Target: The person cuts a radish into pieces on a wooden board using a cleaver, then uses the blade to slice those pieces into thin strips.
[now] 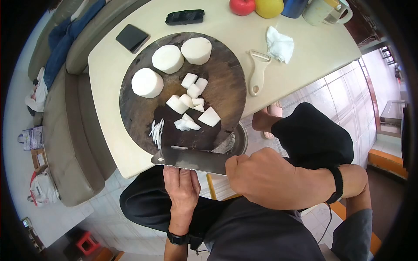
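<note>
My right hand (261, 178) is wrapped round the handle of a kitchen knife (196, 160), its broad blade lying across the near edge of a round wooden cutting board (226, 65). Just below the blade is my left hand (182, 188), fingers together and pointing up, their tips hidden at the blade; what they hold, if anything, is out of sight. Thin white strips (156, 132) lie by the blade's tip. Several white chunks, probably radish, including a cut piece (210, 117), are scattered mid-board. Three thick white rounds, one of them a left-hand round (147, 82), stand farther back.
On the table (109, 113) a peeler (259, 74) and a crumpled white tissue (280, 44) lie right of the board. Behind it are a phone (132, 38), a black case (184, 17), a red apple (242, 6) and mugs (320, 11). A metal bowl (240, 139) shows below the board.
</note>
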Demonstrator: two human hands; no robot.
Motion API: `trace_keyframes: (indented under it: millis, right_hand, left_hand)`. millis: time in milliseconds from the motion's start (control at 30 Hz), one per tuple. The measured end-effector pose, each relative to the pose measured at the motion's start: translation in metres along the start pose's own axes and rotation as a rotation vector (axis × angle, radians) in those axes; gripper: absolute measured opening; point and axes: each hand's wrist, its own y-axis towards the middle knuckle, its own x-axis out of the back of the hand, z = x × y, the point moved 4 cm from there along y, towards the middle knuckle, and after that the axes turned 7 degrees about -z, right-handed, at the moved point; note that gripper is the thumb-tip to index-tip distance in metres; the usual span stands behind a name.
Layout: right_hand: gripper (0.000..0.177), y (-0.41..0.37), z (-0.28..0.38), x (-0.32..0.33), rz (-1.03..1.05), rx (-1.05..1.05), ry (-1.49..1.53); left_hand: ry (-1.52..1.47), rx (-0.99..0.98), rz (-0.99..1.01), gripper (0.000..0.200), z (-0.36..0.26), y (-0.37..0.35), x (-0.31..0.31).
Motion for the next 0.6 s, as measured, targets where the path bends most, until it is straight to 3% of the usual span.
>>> trace_keyframes:
  millis: [100, 167, 600]
  right_hand:
    - [0.021, -0.003, -0.002, 0.001, -0.011, -0.013, -0.008]
    - [0.012, -0.009, -0.008, 0.008, 0.028, -0.082, 0.045]
    - [0.014, -0.011, -0.004, 0.007, 0.025, -0.085, 0.003]
  left_hand:
    - [0.021, 0.011, -0.028, 0.031, -0.001, 0.000, 0.000]
    - [0.031, 0.027, -0.042, 0.031, -0.001, 0.001, 0.001]
    - [0.008, -0.008, -0.016, 0.026, 0.001, 0.001, 0.001]
